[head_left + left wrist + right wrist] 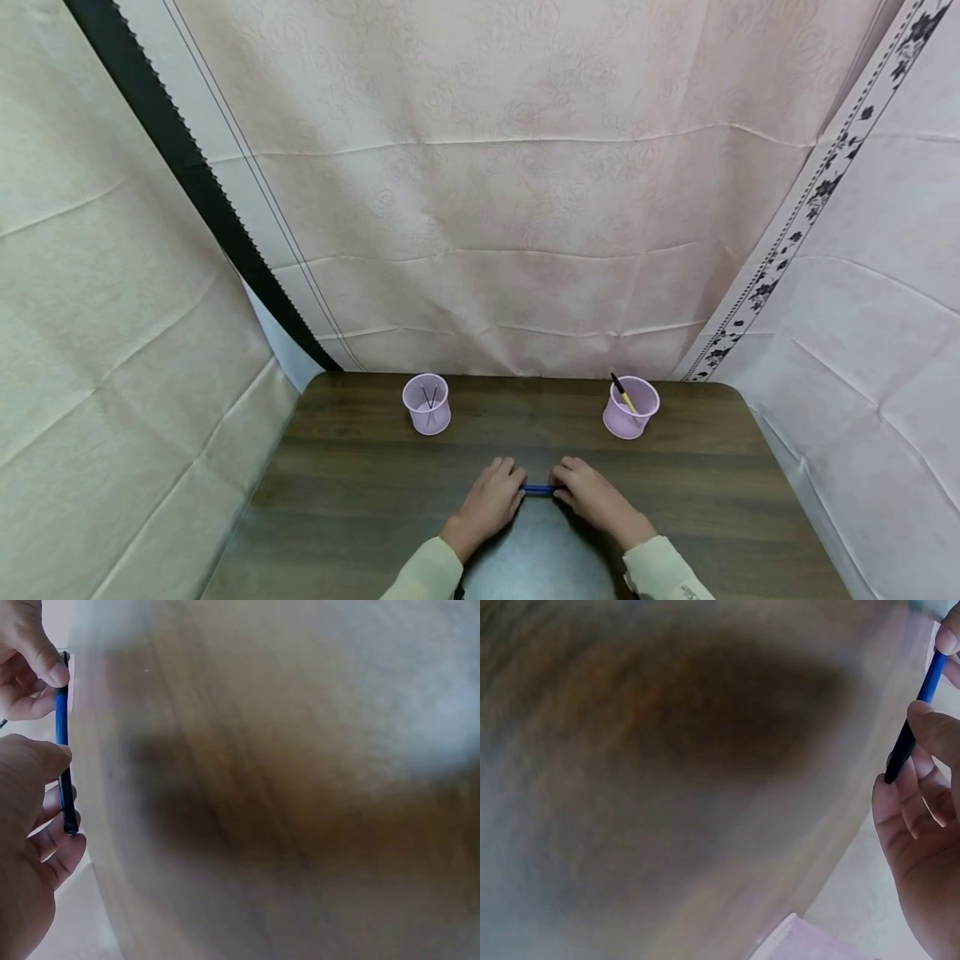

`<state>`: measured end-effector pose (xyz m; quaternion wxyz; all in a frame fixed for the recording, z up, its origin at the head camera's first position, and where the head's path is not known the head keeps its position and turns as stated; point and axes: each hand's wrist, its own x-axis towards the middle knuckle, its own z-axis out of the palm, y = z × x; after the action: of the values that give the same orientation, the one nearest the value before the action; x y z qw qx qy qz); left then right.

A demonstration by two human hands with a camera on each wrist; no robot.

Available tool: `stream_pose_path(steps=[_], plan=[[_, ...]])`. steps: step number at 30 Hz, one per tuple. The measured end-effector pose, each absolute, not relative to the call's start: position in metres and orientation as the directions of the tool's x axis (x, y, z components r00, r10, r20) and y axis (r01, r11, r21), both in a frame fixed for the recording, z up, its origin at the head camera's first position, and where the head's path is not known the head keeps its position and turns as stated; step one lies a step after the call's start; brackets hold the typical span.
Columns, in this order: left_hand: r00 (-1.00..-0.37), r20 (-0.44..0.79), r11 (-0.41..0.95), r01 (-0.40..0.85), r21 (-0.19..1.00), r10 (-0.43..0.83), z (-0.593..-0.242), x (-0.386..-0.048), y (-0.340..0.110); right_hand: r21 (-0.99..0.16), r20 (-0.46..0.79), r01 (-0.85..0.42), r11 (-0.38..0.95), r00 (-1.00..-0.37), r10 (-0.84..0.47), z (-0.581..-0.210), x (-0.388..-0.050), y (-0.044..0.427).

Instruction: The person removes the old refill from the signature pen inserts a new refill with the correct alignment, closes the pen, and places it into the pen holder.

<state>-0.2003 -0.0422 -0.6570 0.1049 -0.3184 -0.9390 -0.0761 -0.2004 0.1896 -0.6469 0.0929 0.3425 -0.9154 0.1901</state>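
A blue pen (538, 490) with dark ends lies level between my two hands, over the near middle of the table. My left hand (491, 500) pinches one end between thumb and fingers. At the other end, my right hand (596, 497) pinches it the same way. The left wrist view shows the pen's blue middle (61, 716) bare between the two thumbs. Its dark tapered end (901, 746) shows against the right fingers in the right wrist view. In the head view the fingers hide both ends.
A lilac cup (429, 423) with thin dark sticks in it stands at the back left of the wooden table (337, 492). Another lilac cup (619, 425) at the back right holds a yellow and black pen (623, 395). Pale cloth (480, 200) hangs behind and at both sides.
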Motion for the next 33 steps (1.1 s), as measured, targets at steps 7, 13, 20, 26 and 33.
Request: stream_pose_path(steps=[7, 13, 20, 26, 33], plan=[[-0.771, 0.298, 0.783, 0.613, 0.106, 0.563, -0.644, -0.201, -0.042, -0.229, 0.375, -0.69, 0.686, -0.713, -0.592, -0.633, -0.202, 0.191], [-0.763, 0.338, 0.769, 0.622, 0.149, 0.551, -0.636, -0.201, -0.044, -0.211, 0.389, -0.693, 0.689, -0.707, -0.591, -0.623, -0.203, 0.191], [-0.726, 0.417, 0.735, 0.655, 0.175, 0.547, -0.624, -0.202, -0.045, -0.177, 0.463, -0.719, 0.672, -0.663, -0.588, -0.611, -0.203, 0.192], [-0.689, 0.492, 0.707, 0.681, 0.189, 0.532, -0.613, -0.203, -0.045, -0.154, 0.517, -0.735, 0.66, -0.629, -0.581, -0.601, -0.203, 0.194], [-0.651, 0.541, 0.686, 0.707, 0.174, 0.533, -0.601, -0.203, -0.043, -0.138, 0.564, -0.745, 0.652, -0.601, -0.567, -0.589, -0.203, 0.195]])
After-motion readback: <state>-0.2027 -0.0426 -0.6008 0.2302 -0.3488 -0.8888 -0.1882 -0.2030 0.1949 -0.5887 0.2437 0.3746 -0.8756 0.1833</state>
